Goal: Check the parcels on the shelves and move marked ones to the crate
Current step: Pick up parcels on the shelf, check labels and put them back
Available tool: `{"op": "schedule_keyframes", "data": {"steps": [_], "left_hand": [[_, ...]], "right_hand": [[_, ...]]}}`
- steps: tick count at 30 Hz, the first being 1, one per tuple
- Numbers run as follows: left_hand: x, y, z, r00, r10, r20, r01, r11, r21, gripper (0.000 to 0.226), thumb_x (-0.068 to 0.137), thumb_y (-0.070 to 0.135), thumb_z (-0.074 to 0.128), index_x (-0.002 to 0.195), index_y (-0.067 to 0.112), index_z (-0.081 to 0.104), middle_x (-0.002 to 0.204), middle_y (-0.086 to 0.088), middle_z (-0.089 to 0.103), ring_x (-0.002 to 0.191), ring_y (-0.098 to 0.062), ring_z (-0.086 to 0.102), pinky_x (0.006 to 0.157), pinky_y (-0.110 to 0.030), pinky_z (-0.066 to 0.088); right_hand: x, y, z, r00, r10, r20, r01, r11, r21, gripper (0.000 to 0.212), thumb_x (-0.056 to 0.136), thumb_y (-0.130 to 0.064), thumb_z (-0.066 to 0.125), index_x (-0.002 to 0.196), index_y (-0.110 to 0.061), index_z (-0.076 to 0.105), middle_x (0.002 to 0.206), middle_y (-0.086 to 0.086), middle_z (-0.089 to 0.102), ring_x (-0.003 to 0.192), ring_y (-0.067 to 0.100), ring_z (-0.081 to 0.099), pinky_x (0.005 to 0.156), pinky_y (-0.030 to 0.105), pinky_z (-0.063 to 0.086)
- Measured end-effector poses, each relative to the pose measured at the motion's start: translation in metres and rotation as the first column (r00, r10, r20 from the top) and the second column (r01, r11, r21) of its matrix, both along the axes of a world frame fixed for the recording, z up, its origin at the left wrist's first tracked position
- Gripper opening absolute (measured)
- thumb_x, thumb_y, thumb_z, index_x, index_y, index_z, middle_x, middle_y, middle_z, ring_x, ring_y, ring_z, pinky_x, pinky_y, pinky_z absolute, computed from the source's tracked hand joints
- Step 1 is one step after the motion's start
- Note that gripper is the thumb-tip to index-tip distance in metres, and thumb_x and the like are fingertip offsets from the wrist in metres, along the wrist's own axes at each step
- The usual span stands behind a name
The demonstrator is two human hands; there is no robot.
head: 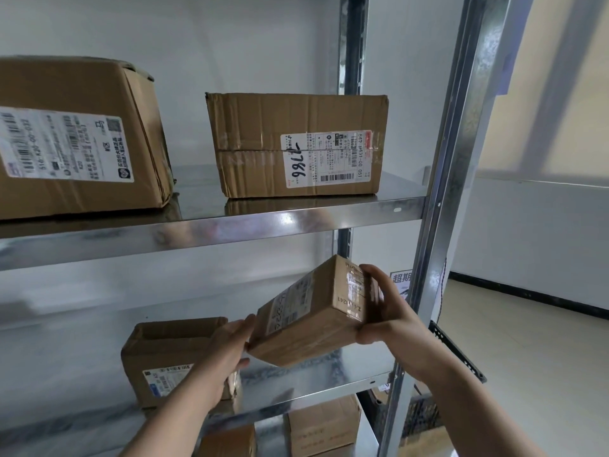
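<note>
Two hands: both hold one small parcel, tilted, at about 5 o'clock in the head view, over the lower shelf. I cannot tell if its low corner touches the shelf.
Left hand: flat, straight fingers press the parcel's low end, at its 8 o'clock side. They are not curled.
Right hand: fingers on top and thumb under wrap round the parcel's high end, at its 2 o'clock side. It grips the parcel.
Parcel label: too blurry to read.
Brown box: on the lower shelf, at 9 o'clock from the parcel. The left arm hides part of it.
Upper shelf: a big box at 10 o'clock, cut off by the left edge. A flat box at 12 o'clock has numbers in pen.
Bottom boxes: at 6 o'clock, cut off by the picture's edge.
Dark thing: behind the post. It is hard to tell what it is.
</note>
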State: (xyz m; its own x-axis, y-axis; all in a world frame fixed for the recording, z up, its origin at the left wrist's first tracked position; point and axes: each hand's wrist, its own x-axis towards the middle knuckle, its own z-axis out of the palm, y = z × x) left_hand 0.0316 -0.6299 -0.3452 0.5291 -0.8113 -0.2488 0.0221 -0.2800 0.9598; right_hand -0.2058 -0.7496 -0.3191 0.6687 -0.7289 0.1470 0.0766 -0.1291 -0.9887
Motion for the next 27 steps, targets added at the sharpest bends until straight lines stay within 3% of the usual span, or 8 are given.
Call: {"op": "schedule_keyframes", "data": {"steps": [4, 7, 10, 13, 17, 21, 23, 27], "left_hand": [[0.002, -0.005, 0.003, 0.993, 0.114, 0.035, -0.115, 0.993, 0.017, 0.031, 0.103, 0.043, 0.046, 0.088, 0.018, 0.055, 0.089, -0.003, 0.056, 0.076, -0.018, 0.054, 0.078, -0.036, 0.045], [0.009, -0.007, 0.001, 0.975, 0.199, 0.097, -0.204, 0.977, 0.054, 0.044, 0.102, 0.050, 0.045, 0.095, 0.011, 0.063, 0.094, -0.014, 0.068, 0.087, -0.031, 0.066, 0.090, -0.047, 0.054], [0.013, -0.006, -0.002, 0.967, 0.236, -0.095, -0.235, 0.972, 0.023, 0.045, 0.095, 0.055, 0.056, 0.111, 0.014, 0.061, 0.105, -0.016, 0.068, 0.097, -0.036, 0.068, 0.079, -0.052, 0.061], [0.021, -0.005, -0.007, 0.945, 0.194, -0.264, -0.222, 0.972, -0.082, 0.041, 0.092, 0.042, 0.066, 0.121, 0.013, 0.061, 0.113, -0.019, 0.069, 0.099, -0.040, 0.070, 0.068, -0.053, 0.063], [0.023, -0.005, -0.005, 0.921, 0.266, -0.284, -0.326, 0.926, -0.189, 0.036, 0.090, 0.029, 0.070, 0.121, 0.012, 0.061, 0.109, -0.019, 0.071, 0.096, -0.038, 0.071, 0.071, -0.053, 0.062], [0.017, -0.008, 0.002, 0.924, 0.295, -0.245, -0.356, 0.897, -0.263, 0.032, 0.091, 0.026, 0.069, 0.120, 0.014, 0.061, 0.110, -0.017, 0.071, 0.098, -0.034, 0.070, 0.086, -0.056, 0.058], [0.015, -0.008, 0.004, 0.920, 0.316, -0.231, -0.375, 0.880, -0.292, 0.031, 0.093, 0.023, 0.067, 0.122, 0.015, 0.061, 0.110, -0.015, 0.071, 0.099, -0.032, 0.070, 0.088, -0.055, 0.057], [0.011, -0.011, 0.003, 0.927, 0.320, -0.197, -0.370, 0.868, -0.332, 0.033, 0.096, 0.020, 0.064, 0.127, 0.014, 0.058, 0.110, -0.010, 0.072, 0.097, -0.024, 0.071, 0.089, -0.051, 0.058]], "right_hand": [[-0.004, -0.004, -0.006, 0.997, 0.043, 0.064, -0.047, 0.997, 0.059, 0.101, 0.051, 0.014, 0.057, 0.143, -0.027, 0.044, 0.112, 0.014, 0.062, 0.089, 0.022, 0.062, 0.061, 0.029, 0.044], [-0.007, -0.006, -0.010, 0.980, 0.059, 0.192, -0.087, 0.986, 0.141, 0.097, 0.052, 0.017, 0.053, 0.141, -0.021, 0.048, 0.116, 0.010, 0.062, 0.102, 0.027, 0.060, 0.074, 0.038, 0.045], [-0.009, -0.008, -0.012, 0.958, 0.058, 0.281, -0.117, 0.974, 0.196, 0.097, 0.052, 0.020, 0.052, 0.141, -0.020, 0.051, 0.122, 0.012, 0.058, 0.111, 0.031, 0.055, 0.084, 0.041, 0.047], [-0.008, -0.010, -0.016, 0.981, 0.056, 0.184, -0.089, 0.980, 0.178, 0.106, 0.056, 0.019, 0.053, 0.149, -0.031, 0.044, 0.135, 0.012, 0.059, 0.112, 0.030, 0.060, 0.085, 0.037, 0.047], [-0.005, -0.011, -0.020, 0.997, 0.005, -0.076, 0.001, 0.997, 0.074, 0.119, 0.058, 0.005, 0.062, 0.154, -0.053, 0.024, 0.148, -0.002, 0.046, 0.120, 0.026, 0.058, 0.081, 0.026, 0.051], [0.001, -0.008, -0.014, 0.988, 0.019, -0.152, -0.017, 1.000, 0.012, 0.118, 0.062, -0.005, 0.071, 0.159, -0.044, 0.016, 0.147, 0.000, 0.039, 0.122, 0.019, 0.055, 0.081, 0.023, 0.055], [0.002, -0.006, -0.010, 0.988, 0.078, -0.135, -0.080, 0.997, -0.012, 0.103, 0.068, -0.006, 0.077, 0.153, -0.037, 0.028, 0.142, 0.006, 0.050, 0.117, 0.011, 0.061, 0.082, 0.018, 0.054], [0.002, -0.004, -0.008, 0.981, 0.128, -0.144, -0.125, 0.992, 0.032, 0.087, 0.072, -0.032, 0.081, 0.146, -0.030, 0.035, 0.126, -0.011, 0.070, 0.113, 0.000, 0.067, 0.084, 0.010, 0.052]]}}
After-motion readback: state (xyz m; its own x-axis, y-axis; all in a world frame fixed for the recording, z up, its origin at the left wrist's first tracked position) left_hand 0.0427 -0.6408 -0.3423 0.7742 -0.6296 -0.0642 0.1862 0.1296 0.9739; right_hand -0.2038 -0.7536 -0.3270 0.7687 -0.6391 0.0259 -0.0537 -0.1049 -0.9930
